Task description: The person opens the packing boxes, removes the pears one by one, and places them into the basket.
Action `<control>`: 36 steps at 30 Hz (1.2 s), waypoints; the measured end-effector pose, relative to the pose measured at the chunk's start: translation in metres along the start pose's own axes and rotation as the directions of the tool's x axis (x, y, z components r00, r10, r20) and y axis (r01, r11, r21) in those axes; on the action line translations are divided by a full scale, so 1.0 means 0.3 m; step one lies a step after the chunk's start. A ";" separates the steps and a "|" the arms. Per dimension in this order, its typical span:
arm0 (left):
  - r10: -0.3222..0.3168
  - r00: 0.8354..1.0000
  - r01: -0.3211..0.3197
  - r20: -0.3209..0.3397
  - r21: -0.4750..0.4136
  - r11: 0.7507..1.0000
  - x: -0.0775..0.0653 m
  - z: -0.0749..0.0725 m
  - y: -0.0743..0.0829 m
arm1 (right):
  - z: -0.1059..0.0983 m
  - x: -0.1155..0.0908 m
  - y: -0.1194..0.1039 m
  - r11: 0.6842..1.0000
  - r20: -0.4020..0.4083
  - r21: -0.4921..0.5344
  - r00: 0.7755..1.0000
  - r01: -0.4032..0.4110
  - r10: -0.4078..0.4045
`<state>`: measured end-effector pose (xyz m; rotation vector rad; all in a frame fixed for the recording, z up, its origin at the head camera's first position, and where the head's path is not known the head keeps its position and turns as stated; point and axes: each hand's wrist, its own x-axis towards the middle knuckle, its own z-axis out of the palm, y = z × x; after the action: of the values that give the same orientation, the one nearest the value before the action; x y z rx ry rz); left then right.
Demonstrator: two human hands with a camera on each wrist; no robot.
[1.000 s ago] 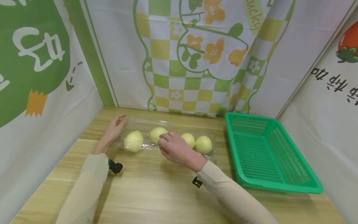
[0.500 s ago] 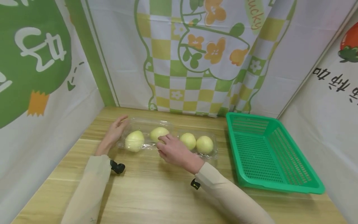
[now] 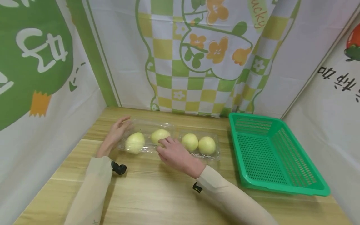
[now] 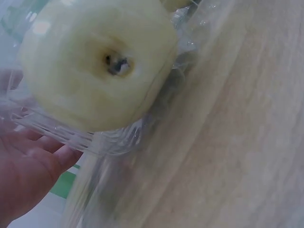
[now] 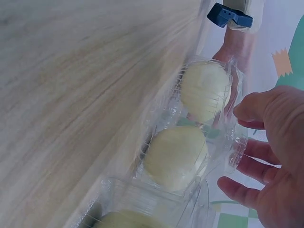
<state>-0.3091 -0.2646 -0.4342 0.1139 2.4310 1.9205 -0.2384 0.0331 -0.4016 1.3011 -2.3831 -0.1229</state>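
Two clear plastic clamshell boxes lie side by side, each with two pale yellow pears. In the left box [image 3: 148,152] sit a pear [image 3: 135,142] at the left end and another pear [image 3: 160,137] at the right. My left hand [image 3: 114,135] rests along that box's left end; in the left wrist view its fingers [image 4: 66,156] lie against the plastic wall below a pear [image 4: 99,61]. My right hand [image 3: 175,156] is over the box's front right corner, fingertips [image 5: 227,184] at the lid's edge with its fingers spread and slightly bent.
The right box [image 3: 217,153] holds a pear [image 3: 189,142] and another pear [image 3: 207,145], just right of my right hand. Farther right stands a green plastic basket [image 3: 243,175] with slatted walls. A printed curtain [image 3: 180,84] closes off the table's [image 3: 157,193] back.
The view shifts a little, so the scene sits slightly farther right. My right hand has edged slightly down and left at the box's corner; my left hand stays at its end.
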 end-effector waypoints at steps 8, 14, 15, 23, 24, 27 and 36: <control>-0.048 0.999 0.048 0.004 0.000 0.999 -0.032 0.007 0.039 | -0.002 0.003 -0.009 0.997 0.046 -0.071 0.999 0.016 -0.013; -0.053 0.996 0.052 0.065 0.017 0.998 -0.064 0.012 0.071 | -0.004 0.009 -0.021 0.987 0.068 -0.155 0.997 0.048 -0.038; -0.056 0.996 0.055 0.069 0.015 0.998 -0.059 0.010 0.061 | 0.000 0.010 -0.026 0.983 0.064 -0.175 0.997 0.051 -0.040; -0.047 0.997 0.048 0.064 -0.014 0.999 -0.019 0.002 -0.016 | 0.021 0.019 -0.066 0.954 0.032 -0.298 0.999 0.039 -0.031; -0.047 0.997 0.048 0.062 -0.018 0.999 -0.019 0.003 -0.018 | 0.022 0.020 -0.069 0.951 0.033 -0.308 0.999 0.038 -0.029; -0.047 0.997 0.049 0.059 -0.032 0.998 -0.019 0.006 -0.021 | 0.025 0.026 -0.074 0.943 0.021 -0.330 0.999 0.036 -0.031; -0.043 0.997 0.047 0.066 -0.056 0.997 -0.025 0.006 -0.023 | 0.032 0.031 -0.074 0.944 -0.008 -0.327 0.998 0.052 -0.058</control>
<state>-0.3018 -0.2650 -0.4415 0.1167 2.3153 1.9338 -0.2292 0.0119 -0.4133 1.2023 -2.1937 -0.4994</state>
